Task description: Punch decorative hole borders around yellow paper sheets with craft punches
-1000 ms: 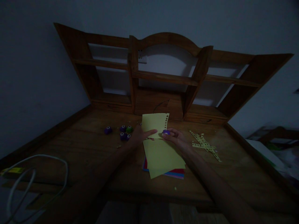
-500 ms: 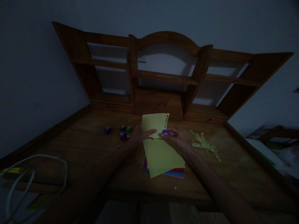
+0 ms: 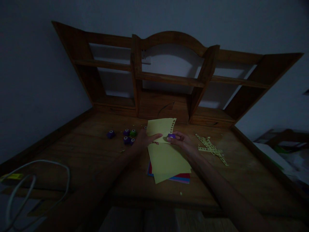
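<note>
My left hand (image 3: 147, 139) grips the left edge of a yellow paper sheet (image 3: 159, 126), thumb on top. A row of punched holes runs down the sheet's right edge. My right hand (image 3: 181, 140) is closed on a small purple craft punch (image 3: 171, 136) set at that edge, just below the holes. Beneath lies another yellow sheet (image 3: 169, 161), on top of red and blue paper (image 3: 180, 178). To the left of my left hand sit several more punches, among them a green one (image 3: 133, 132) and a purple one (image 3: 111, 134).
Punched yellow paper strips (image 3: 211, 149) lie crossed on the right of the wooden desk (image 3: 91, 154), with small paper scraps about. A wooden shelf unit (image 3: 166, 80) stands along the back. A white cable (image 3: 48, 161) loops at the lower left.
The punch and my right hand have shifted very slightly, and the held sheet's hole-edged side has moved a little to the right. Both hands keep their grip.
</note>
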`<state>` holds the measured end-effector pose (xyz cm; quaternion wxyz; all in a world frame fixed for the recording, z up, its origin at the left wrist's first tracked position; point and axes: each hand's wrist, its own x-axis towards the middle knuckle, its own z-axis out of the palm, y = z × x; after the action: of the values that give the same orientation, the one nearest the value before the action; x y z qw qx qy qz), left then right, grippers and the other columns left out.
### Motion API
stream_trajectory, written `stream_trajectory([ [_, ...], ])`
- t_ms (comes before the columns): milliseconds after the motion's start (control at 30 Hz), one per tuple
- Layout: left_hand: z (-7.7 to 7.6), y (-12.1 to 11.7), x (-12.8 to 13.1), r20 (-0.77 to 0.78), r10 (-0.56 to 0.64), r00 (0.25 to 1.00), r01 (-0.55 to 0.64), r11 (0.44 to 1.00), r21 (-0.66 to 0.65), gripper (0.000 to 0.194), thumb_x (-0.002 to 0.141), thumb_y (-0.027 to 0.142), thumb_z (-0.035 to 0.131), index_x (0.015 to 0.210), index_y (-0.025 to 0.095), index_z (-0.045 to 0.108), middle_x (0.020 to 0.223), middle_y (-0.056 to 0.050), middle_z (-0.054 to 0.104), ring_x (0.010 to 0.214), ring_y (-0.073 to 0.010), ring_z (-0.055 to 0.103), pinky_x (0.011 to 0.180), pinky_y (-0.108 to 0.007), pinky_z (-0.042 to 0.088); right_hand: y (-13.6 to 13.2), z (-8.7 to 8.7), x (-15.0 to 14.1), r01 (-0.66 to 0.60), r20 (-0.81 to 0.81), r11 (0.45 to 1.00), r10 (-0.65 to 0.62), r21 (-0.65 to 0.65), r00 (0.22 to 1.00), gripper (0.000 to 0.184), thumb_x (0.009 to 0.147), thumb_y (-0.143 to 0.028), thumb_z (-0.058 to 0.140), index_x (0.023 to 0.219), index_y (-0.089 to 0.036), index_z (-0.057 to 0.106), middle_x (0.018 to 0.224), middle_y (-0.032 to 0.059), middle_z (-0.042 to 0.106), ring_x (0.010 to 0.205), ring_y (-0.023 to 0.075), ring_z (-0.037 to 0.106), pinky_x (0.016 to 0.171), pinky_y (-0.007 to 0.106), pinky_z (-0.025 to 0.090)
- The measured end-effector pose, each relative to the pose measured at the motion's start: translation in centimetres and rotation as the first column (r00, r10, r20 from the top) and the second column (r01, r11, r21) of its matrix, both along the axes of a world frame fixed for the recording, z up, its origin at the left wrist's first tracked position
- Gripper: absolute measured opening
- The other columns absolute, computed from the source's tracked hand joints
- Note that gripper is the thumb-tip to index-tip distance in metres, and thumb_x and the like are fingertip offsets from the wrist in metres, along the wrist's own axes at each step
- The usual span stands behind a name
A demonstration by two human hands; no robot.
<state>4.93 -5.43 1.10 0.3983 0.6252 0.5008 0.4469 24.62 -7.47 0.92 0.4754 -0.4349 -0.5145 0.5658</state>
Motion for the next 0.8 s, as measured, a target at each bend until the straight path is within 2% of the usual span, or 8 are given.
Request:
stream_trajectory([
  [333,0.39,-0.22,0.12,0.025,-0.011,1.0,0.012,1.0,-0.008,0.035,0.072,0.033,0.073,0.099,0.012,0.07,0.095,-0.011,0.074,0.078,-0.025,0.071,0.064,-0.031,0.06,0.22,-0.33,-0.08,0.0,-0.043,1.0,0.0,-0.003,0.999,0.033,0.059,-0.034,0.084,0.085,-0.022,0.068,0.087,0.0026,0.073,0.075,0.0168,0.066,0.071,0.029,0.048],
  [600,0.41,-0.41,0.29,0.075,-0.046,0.996,0.047,0.999,-0.015,0.038,0.071,0.033,0.073,0.101,0.01,0.069,0.101,-0.013,0.072,0.082,-0.0269,0.071,0.067,-0.034,0.061,0.12,0.12,0.1,0.052,0.014,0.999,-0.051,-0.015,0.999,0.033,0.056,-0.035,0.084,0.082,-0.021,0.068,0.083,0.0023,0.073,0.07,0.0168,0.065,0.062,0.026,0.046],
  [800,0.11,-0.44,0.57,0.097,-0.044,0.994,0.047,0.999,-0.024,0.039,0.07,0.034,0.074,0.101,0.011,0.069,0.1,-0.012,0.073,0.08,-0.0261,0.071,0.065,-0.033,0.061,0.08,-0.03,0.2,0.089,0.011,0.996,-0.089,-0.002,0.996,0.031,0.056,-0.036,0.084,0.079,-0.021,0.069,0.081,0.0028,0.073,0.07,0.0176,0.065,0.063,0.028,0.045],
])
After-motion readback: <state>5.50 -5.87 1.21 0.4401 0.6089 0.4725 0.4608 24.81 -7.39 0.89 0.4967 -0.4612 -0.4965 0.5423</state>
